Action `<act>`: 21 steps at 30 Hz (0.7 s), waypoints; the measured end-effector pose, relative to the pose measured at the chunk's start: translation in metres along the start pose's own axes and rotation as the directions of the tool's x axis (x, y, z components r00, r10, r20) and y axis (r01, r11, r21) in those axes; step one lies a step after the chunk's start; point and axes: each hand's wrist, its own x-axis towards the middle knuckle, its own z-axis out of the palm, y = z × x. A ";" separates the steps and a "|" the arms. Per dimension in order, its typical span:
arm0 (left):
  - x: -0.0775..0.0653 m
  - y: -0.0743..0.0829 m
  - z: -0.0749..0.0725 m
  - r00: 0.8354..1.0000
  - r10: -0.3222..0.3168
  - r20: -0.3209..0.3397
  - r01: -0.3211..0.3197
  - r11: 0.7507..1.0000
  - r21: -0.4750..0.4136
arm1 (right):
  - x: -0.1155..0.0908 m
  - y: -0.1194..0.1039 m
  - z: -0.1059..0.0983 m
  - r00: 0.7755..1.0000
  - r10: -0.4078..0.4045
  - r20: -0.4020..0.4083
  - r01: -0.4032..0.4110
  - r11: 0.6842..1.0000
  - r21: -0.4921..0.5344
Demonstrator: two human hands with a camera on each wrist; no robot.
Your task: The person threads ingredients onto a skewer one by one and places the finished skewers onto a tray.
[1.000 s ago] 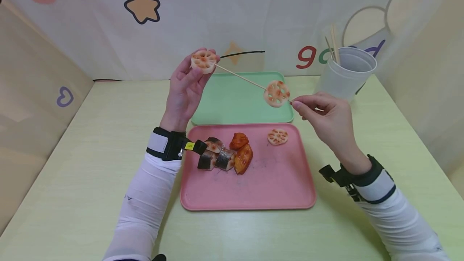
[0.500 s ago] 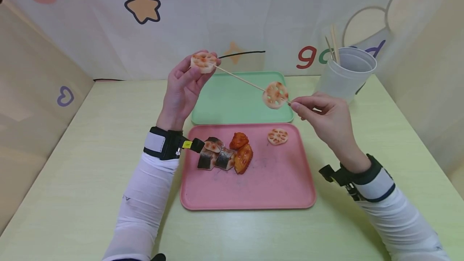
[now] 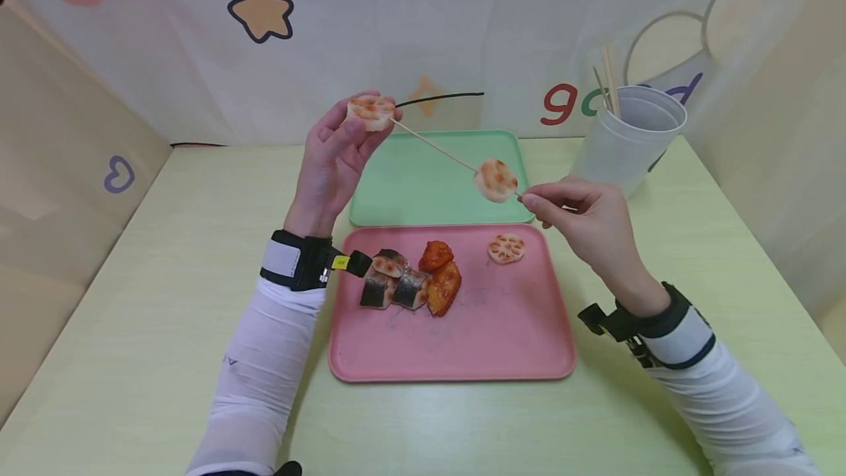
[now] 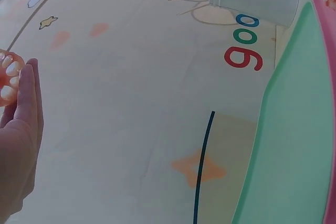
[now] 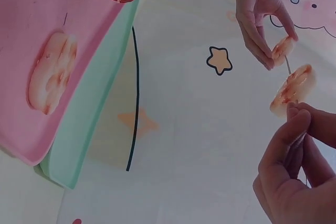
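My left hand (image 3: 338, 156) grips a lotus root slice (image 3: 370, 112) between thumb and fingers, raised above the far edge of the table. A thin bamboo skewer (image 3: 436, 148) slants from that slice down to my right hand (image 3: 584, 222), which pinches its near end between thumb and forefinger. Threaded on the skewer close to the right fingertips is a second lotus root slice (image 5: 295, 88), tilted in the head view. The skewer's far tip meets the edge of the left slice, where the tip itself is hidden. In the left wrist view, only part of the hand and slice shows.
Below the hands lies a pink tray (image 3: 456, 372) with another lotus root slice (image 3: 506, 249), fish pieces (image 3: 411, 290) and glazed meat pieces (image 3: 444, 289). Behind it is a green tray (image 3: 429, 189). A white cup (image 3: 617, 145) holding several skewers stands at the back right.
My right hand has shifted left and slightly down, carrying the skewer. The slice on the skewer has come closer to my left hand and turned its face. The left hand has drifted slightly left.
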 end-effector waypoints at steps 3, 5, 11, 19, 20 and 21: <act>0.000 0.001 -0.001 1.000 -0.002 -0.008 0.002 1.000 0.005 | 0.000 0.000 -0.001 1.000 0.009 0.005 -0.008 1.000 -0.003; 0.000 0.001 -0.001 1.000 0.002 -0.012 -0.002 1.000 0.016 | 0.000 -0.001 -0.001 1.000 0.012 0.005 -0.012 1.000 -0.009; 0.000 0.002 0.000 1.000 0.011 -0.008 -0.011 0.999 0.049 | -0.001 -0.003 -0.002 1.000 0.026 0.004 -0.026 1.000 -0.006; -0.001 -0.002 0.001 1.000 0.001 -0.027 0.000 0.999 0.035 | -0.002 -0.004 -0.004 0.999 0.038 -0.018 -0.038 0.999 -0.027; -0.001 -0.002 0.001 1.000 0.001 -0.029 0.000 0.999 0.039 | -0.003 -0.005 -0.004 0.999 0.042 -0.016 -0.043 0.999 -0.028; -0.001 -0.003 0.000 0.999 0.004 -0.033 -0.002 0.999 0.053 | -0.003 -0.005 -0.004 0.999 0.046 -0.013 -0.046 0.999 -0.025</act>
